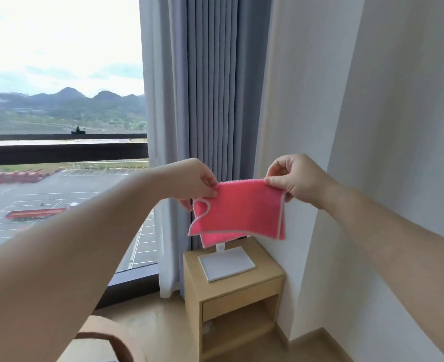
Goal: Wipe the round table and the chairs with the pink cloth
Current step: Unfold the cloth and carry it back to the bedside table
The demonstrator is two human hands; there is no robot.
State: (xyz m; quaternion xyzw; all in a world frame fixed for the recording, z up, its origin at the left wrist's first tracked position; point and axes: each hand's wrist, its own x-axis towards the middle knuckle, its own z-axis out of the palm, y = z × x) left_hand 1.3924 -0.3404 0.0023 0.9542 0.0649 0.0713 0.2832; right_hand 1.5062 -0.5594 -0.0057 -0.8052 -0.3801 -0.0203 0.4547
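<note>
Left hand (200,178) and right hand (291,178) each pinch a top corner of the folded pink cloth (241,210), held up, probably refolding it for wiping.

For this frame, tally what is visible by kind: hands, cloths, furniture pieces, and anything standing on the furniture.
Hands: 2, the left hand and the right hand, each pinching a top corner of the cloth
Cloths: 1, the pink cloth, folded and held up in the air
Furniture: 1, the wooden side cabinet
Items on it: 1, the white stand base
Total: 5
</note>
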